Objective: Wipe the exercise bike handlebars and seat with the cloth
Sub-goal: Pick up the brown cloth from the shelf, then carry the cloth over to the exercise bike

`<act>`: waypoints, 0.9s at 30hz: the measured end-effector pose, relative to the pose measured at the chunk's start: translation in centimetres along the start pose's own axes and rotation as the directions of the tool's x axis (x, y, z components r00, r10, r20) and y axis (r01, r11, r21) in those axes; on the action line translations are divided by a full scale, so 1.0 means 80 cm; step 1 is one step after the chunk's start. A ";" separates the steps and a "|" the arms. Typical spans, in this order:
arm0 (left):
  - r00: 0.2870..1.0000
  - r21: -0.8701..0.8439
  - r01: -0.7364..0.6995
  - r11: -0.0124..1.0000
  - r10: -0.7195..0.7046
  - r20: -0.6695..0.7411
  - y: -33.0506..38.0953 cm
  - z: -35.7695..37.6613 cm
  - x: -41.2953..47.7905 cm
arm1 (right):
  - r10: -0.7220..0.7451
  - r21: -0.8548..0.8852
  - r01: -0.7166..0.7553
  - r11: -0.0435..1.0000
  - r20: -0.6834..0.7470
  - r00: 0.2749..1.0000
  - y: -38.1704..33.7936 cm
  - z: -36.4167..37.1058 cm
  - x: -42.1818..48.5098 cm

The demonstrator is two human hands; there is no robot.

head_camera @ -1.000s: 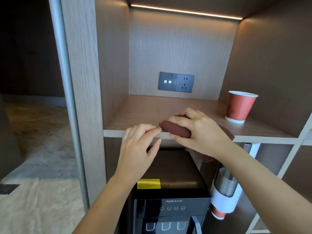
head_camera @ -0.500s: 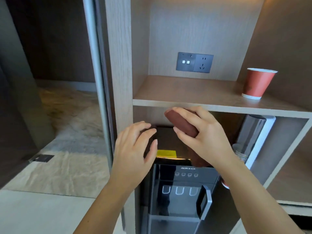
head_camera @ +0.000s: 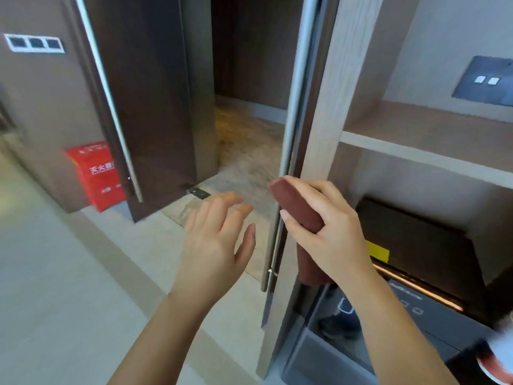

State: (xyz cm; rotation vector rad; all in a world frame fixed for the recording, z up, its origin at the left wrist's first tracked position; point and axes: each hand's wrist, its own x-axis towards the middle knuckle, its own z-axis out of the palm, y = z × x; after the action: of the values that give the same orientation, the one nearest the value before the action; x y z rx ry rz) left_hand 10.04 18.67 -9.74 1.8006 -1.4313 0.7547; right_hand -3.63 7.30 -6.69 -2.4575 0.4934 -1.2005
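The middle of the cloth point(head_camera: 298, 207) is hidden under the right grip point(head_camera: 333, 232); only its upper end and hanging lower part show. The fingertips of the left grip point(head_camera: 213, 240) are motion-blurred. The switch panel point(head_camera: 485, 81) is cut off at the right edge. The red bag point(head_camera: 97, 173) has unreadable lettering, and the door point(head_camera: 155, 107) covers its right side.

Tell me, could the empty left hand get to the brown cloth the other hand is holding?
Probably yes. The left hand is open and hovers beside the cloth, which the right hand grips; nothing stands in the gap between them.
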 end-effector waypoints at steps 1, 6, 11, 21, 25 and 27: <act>0.999 0.040 0.031 0.999 -0.031 -0.010 -0.002 -0.007 -0.007 | -0.033 0.006 0.033 0.999 -0.001 0.999 -0.004 0.009 0.002; 0.977 0.279 0.214 0.936 -0.205 -0.060 -0.018 -0.051 -0.054 | -0.158 0.168 0.151 0.974 0.029 0.987 -0.033 0.065 0.005; 0.918 0.464 0.384 0.799 -0.384 -0.099 -0.038 -0.120 -0.116 | -0.314 0.335 0.265 0.904 0.103 0.944 -0.097 0.131 -0.007; 0.728 0.590 0.657 0.470 -0.599 -0.333 -0.077 -0.302 -0.254 | -0.563 0.577 0.372 0.727 0.191 0.804 -0.303 0.254 -0.065; 0.649 0.602 0.729 0.325 -0.608 -0.457 -0.094 -0.396 -0.322 | -0.653 0.668 0.380 0.640 0.212 0.727 -0.417 0.302 -0.108; 0.620 0.628 0.741 0.238 -0.602 -0.503 -0.102 -0.446 -0.356 | -0.696 0.703 0.394 0.592 0.199 0.690 -0.475 0.324 -0.130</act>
State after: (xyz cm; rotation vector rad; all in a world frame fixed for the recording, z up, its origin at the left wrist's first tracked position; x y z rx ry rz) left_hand 11.24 64.91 -13.08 2.6529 0.0649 1.0922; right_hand 16.89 49.55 -11.02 -2.1985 -0.7908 -0.7161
